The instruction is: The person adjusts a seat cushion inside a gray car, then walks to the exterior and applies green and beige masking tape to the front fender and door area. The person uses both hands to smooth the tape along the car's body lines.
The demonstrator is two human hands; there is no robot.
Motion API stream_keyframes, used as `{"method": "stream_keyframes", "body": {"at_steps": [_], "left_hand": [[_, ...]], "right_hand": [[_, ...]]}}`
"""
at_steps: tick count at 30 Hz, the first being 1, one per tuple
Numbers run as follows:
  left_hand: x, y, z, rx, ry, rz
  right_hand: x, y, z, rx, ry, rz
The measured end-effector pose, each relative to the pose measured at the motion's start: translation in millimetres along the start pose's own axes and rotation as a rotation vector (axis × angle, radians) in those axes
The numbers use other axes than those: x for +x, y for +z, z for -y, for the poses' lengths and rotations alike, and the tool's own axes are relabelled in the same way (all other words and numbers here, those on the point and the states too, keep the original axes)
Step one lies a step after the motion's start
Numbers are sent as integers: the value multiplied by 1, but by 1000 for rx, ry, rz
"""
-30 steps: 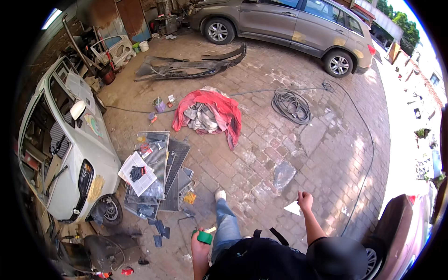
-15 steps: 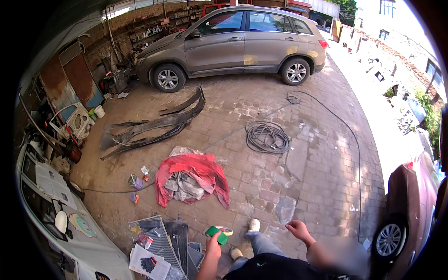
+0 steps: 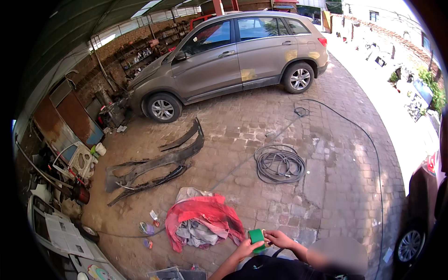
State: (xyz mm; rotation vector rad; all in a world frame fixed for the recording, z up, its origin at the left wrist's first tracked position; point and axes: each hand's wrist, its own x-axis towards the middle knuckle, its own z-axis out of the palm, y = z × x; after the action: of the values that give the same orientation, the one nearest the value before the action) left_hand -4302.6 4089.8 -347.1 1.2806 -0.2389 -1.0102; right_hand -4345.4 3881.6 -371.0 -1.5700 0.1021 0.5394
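Observation:
My left hand [image 3: 245, 249] is closed around a wide roll of green tape [image 3: 256, 236], held in front of my body. My right hand [image 3: 279, 239] meets it from the right, its fingers bent and pinched together at the roll's edge. A pale yellowish rim shows between the roll and the right fingertips; what exactly those fingers grip is too small to make out. Just beyond my hands, a heap of red and grey cloth [image 3: 205, 219] lies on the paving.
A coiled black hose [image 3: 280, 164] lies ahead, its line trailing right. Dark bumper parts [image 3: 158, 164] rest on the ground at left. A brown-grey car [image 3: 210, 63] with yellowish patches stands at the back. A white vehicle [image 3: 70, 245] flanks me at left, a dark reddish car [image 3: 422, 200] at right.
My right hand, apart before, has come in to the tape roll. The roll has moved right with my left hand. The view has tilted up, so the panels at lower left are mostly out of view.

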Motion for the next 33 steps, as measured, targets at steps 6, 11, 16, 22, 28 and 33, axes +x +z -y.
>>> {"method": "stream_keyframes", "body": {"at_steps": [6,11,16,22,28,33], "left_hand": [[67,-45,-80,-43,61,-139],[151,-104,-113,-218,209,-253],[258,-164,-202,-131,387,15],[369,-241,-308,-288,465,210],[454,-299,-357,-275,350,335],[539,-356,-389,-142,344,231]], "right_hand": [[74,-60,71,370,45,26],[167,-110,122,1292,-5,-108],[278,-159,212,1631,-130,337],[392,-221,325,1686,-124,707],[483,-272,386,1439,-373,996],[584,-328,420,963,-507,639]]}}
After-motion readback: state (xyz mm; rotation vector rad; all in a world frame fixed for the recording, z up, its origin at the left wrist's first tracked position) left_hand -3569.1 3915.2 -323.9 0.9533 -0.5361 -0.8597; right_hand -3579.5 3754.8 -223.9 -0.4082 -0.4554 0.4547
